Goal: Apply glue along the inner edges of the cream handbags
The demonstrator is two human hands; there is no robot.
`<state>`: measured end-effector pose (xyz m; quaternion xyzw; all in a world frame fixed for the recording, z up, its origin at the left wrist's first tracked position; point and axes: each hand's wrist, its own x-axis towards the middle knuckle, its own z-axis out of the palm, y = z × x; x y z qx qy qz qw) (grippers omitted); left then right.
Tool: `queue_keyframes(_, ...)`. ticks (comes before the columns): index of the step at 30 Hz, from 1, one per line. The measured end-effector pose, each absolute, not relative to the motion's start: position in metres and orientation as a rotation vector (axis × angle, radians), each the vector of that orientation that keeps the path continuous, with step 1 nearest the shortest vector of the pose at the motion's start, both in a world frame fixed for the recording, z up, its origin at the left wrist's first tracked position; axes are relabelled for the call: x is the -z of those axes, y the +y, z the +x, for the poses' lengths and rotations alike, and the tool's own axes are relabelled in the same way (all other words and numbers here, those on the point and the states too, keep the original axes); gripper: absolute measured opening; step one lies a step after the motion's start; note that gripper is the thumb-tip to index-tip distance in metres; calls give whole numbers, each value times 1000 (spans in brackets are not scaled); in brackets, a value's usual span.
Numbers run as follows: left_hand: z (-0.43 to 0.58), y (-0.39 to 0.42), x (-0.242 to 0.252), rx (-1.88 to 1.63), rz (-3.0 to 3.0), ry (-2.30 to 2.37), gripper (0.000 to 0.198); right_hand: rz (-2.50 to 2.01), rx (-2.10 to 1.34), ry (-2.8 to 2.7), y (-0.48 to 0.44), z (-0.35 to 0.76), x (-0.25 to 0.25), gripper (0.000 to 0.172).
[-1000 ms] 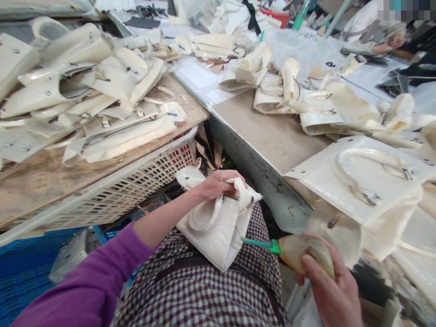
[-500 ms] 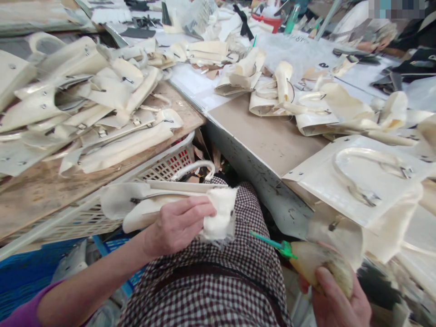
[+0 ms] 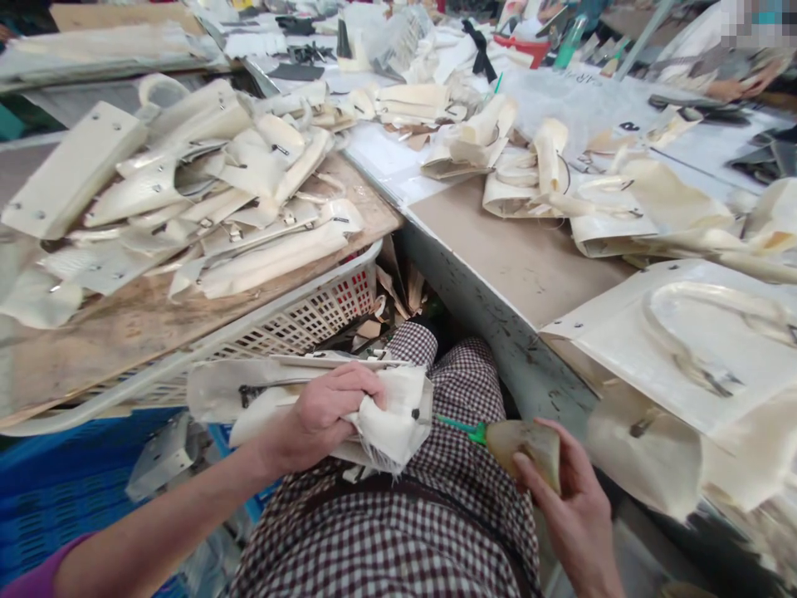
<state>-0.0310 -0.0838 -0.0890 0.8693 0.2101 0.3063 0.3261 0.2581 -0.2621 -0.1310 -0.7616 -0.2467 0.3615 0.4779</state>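
Note:
Over my lap, my left hand (image 3: 339,411) is closed around a cream handbag piece (image 3: 398,411) with frayed cloth lining and dark metal fittings. A clear flap of it (image 3: 217,394) sticks out to the left. My right hand (image 3: 569,490) grips a soft, yellowish glue bottle (image 3: 526,448) lying on its side. Its thin green nozzle (image 3: 457,424) points left, with the tip close to the right end of the bag piece; whether it touches I cannot tell.
Cream bag parts (image 3: 249,174) are heaped on the wooden table (image 3: 261,324) at left. More bags (image 3: 691,324) lie on the right table. Below are a white plastic basket (image 3: 299,328) and a blue crate (image 3: 56,498). A co-worker's hands (image 3: 740,87) show far right.
My right hand has brought the glue bottle left, its nozzle now near the bag piece. The handle that stood up behind the piece no longer shows. The view has shifted left.

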Motion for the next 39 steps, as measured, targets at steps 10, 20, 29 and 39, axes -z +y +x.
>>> queue_keyframes(10,-40,-83,95,-750,2180,478,25,-1851,-872,-763,-228,264,156,65)
queue_keyframes(20,-47,-70,101,-747,2144,441,24,-1847,-1042,-942,-229,285,160,59)
queue_keyframes(29,-42,-70,97,-740,2134,426,26,-1793,-999,-894,-224,286,167,60)
queue_keyframes(39,-41,-74,100,-739,2104,400,23,-1848,-1025,-746,-227,290,160,64)
